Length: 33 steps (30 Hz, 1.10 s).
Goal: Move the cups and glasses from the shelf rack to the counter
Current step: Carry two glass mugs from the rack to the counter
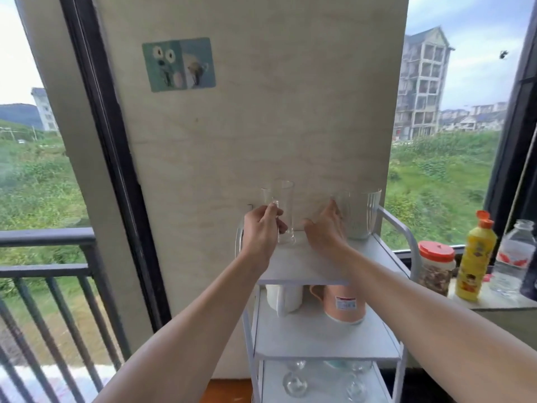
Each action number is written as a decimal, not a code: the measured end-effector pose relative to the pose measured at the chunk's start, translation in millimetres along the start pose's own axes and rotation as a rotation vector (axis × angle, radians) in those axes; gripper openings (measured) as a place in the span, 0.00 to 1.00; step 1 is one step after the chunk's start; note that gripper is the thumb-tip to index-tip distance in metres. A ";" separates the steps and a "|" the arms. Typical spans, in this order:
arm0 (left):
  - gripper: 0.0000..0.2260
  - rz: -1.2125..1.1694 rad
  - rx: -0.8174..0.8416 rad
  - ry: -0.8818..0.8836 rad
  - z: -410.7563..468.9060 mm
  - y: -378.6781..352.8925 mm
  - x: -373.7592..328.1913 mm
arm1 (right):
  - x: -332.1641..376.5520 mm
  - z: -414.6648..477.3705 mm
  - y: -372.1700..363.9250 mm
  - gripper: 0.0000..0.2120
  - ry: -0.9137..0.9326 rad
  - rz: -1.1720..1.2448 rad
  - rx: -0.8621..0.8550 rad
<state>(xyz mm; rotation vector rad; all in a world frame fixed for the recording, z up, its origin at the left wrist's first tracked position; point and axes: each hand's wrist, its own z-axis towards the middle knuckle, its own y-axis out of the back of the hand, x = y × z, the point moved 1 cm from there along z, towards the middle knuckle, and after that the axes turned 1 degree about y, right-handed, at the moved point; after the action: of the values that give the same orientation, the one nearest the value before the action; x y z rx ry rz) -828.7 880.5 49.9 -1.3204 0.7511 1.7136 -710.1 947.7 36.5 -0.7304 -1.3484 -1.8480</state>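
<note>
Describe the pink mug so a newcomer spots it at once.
Find the white shelf rack against the wall between the windows. On its second shelf down stand two mugs; the pink mug is the right one, bearing a sticker, unlike the plain white mug.

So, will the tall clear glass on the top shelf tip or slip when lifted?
The tall glass looks narrow for its height, so it probably tips easily if nudged. Its smooth wall may be slippery where the left hand grips it. It seems empty, so likely light.
</note>
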 end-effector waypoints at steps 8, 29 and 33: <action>0.13 -0.028 -0.018 0.024 2.8 4.2 3.2 | 1.3 -14.9 12.2 0.23 -0.008 0.016 -0.115; 0.14 -0.106 -0.309 -0.027 -114.2 -11.8 -66.0 | -20.5 -157.7 158.5 0.18 0.080 0.597 -0.174; 0.14 -0.159 -0.259 -0.092 -182.1 -37.5 -90.2 | -43.5 -212.3 228.8 0.18 0.098 0.590 -0.235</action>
<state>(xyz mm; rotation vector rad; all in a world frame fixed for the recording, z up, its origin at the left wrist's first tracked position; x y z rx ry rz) -700.8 722.9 88.5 -1.4223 0.3695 1.7719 -504.3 710.8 65.5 -1.0155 -0.7460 -1.5424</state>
